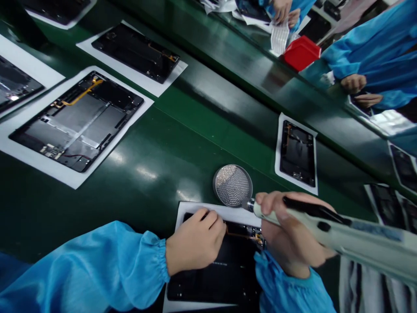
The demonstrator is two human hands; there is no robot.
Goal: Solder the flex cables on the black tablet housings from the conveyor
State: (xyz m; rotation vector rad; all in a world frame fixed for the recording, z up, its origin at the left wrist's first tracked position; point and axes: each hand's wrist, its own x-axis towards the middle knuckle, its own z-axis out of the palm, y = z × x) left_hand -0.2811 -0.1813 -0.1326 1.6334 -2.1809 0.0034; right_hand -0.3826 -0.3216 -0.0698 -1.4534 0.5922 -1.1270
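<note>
My right hand (293, 230) is wrapped round a pale green electric screwdriver (368, 243) with a black lever along its side. The screwdriver's tip points left, at the near rim of a round dish (233, 184) of tiny screws standing beyond the tablet. My left hand (197, 239) lies over the upper left part of an opened black tablet (211, 282), its fingers curled inward. What its fingertips pinch, if anything, is hidden. Under the tablet is a white sheet (202, 206). Small parts and an orange flex cable (257, 237) show along the tablet's far edge.
More opened tablets on white sheets lie at left (87, 121), farther back (137, 52) and at right (298, 152). Across the raised ledge, co-workers' hands (353, 82) work near a red bin (301, 52). Blurred striped material (368, 282) sits at the lower right.
</note>
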